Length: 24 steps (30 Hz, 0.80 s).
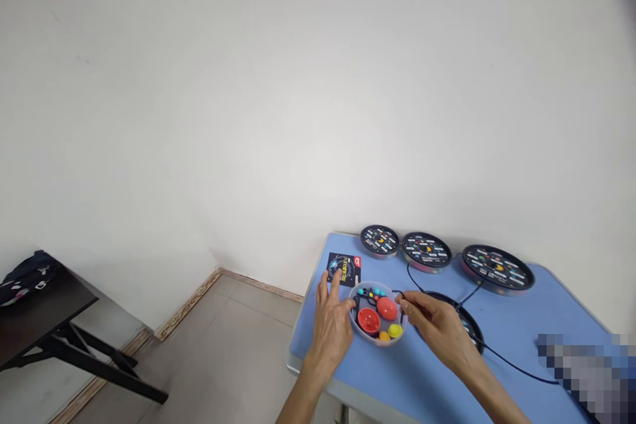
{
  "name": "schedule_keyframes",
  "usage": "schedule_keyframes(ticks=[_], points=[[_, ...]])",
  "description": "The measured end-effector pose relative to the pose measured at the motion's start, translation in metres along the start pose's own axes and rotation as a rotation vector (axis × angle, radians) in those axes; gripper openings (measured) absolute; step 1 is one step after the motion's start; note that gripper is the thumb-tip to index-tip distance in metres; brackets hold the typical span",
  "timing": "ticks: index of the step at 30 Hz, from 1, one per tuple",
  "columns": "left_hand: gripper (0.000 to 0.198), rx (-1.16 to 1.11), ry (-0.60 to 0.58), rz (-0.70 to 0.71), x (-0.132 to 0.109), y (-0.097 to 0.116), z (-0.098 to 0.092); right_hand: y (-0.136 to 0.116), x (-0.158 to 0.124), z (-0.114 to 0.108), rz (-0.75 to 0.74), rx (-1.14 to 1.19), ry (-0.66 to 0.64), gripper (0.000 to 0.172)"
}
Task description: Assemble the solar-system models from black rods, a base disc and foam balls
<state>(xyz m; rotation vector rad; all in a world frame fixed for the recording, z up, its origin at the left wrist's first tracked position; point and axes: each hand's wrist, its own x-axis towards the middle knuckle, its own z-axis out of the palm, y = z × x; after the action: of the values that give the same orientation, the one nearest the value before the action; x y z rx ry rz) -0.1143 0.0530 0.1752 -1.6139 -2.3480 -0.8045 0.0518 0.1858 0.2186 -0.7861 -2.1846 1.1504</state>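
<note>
A round clear plastic tub (377,342) stands on the blue table. Inside it are a red half-shell (368,321), a red rounded piece (387,309), a yellow piece (395,330), small blue balls and thin black parts. My left hand (330,321) is at the tub's left side with fingers spread, its thumb at the rim. It partly covers a dark printed leaflet (350,269). At the right rim, my right hand (437,324) pinches a thin black rod (401,311). Behind that hand lies a round black lid (472,324), partly hidden.
Along the wall side of the blue table (412,384) sit closed tubs with printed dark lids (380,239) (426,250) (498,267). A black cable (521,371) crosses the right part. At far left is a dark table (44,305) with a dark cloth item (27,278). The lower right corner is blurred out.
</note>
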Motion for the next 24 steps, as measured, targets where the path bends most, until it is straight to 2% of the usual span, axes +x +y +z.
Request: schedule_keyframes(ticks=[6,9,15,24], points=[[0.032,0.055,-0.251,0.113,0.022,0.003,0.003,0.006,-0.024,-0.005,0.094,0.168,0.015,0.039],[0.034,0.104,-0.346,0.138,0.033,0.003,-0.002,0.014,-0.031,-0.006,0.158,0.249,0.019,0.039],[0.025,0.288,-0.556,0.216,0.056,0.010,-0.013,0.015,-0.038,-0.005,0.221,0.409,0.025,0.042],[0.025,0.330,-0.614,0.348,0.076,0.015,-0.003,0.009,-0.062,0.006,0.295,0.531,-0.011,0.043]])
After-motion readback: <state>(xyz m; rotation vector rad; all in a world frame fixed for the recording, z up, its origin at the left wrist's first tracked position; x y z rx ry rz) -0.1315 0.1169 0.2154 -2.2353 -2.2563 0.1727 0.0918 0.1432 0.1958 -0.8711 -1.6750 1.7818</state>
